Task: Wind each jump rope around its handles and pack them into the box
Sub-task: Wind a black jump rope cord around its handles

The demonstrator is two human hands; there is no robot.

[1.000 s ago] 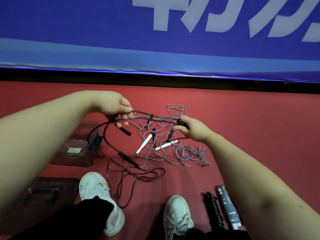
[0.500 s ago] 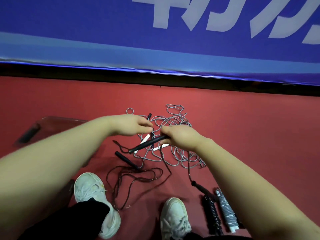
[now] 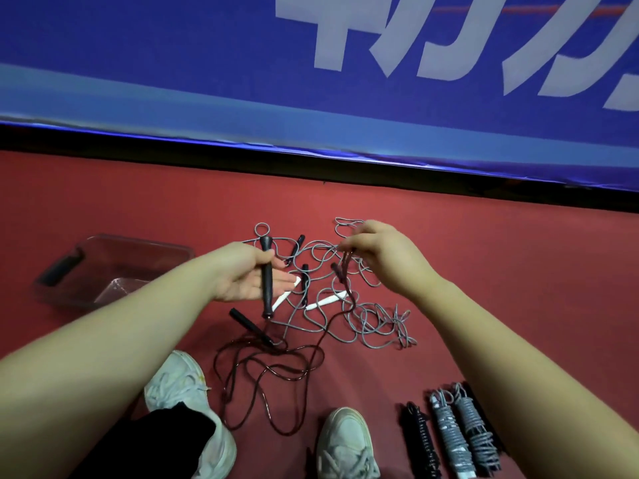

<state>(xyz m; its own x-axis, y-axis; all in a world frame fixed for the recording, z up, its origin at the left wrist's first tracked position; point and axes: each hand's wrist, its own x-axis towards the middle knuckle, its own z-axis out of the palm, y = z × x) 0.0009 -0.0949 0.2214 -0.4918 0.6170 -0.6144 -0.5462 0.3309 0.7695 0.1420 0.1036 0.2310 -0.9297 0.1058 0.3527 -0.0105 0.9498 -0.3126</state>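
At centre, above the red floor (image 3: 518,271): left hand (image 3: 238,276) palm-up, fingers nearly straight, thumb pinning a black handle (image 3: 266,285) upright against them. Just toward three o'clock, right hand (image 3: 387,261), fingertips pinched on the dark rope (image 3: 347,271), other fingers loosely curled. Hanging from that pinch, then trailing toward six o'clock into loose loops on the floor between two white shoes (image 3: 186,385). Second black handle (image 3: 249,323) flat on the floor, just below the left hand at six o'clock.

Beneath and beyond both hands, a tangle of grey ropes (image 3: 377,326), unwound, with white handles (image 3: 325,301) lying in it and small dark handles near twelve o'clock.

Well out at nine o'clock, the clear box (image 3: 114,243), open-topped, dark grip on its left end.

Down at five o'clock, beside the right forearm, three wound bundles (image 3: 449,440) side by side: one black, two grey, none in the box yet.

Across twelve o'clock, a blue banner (image 3: 138,63) carrying large white strokes, cropped by the top edge and not readable as words. No other legible label anywhere.
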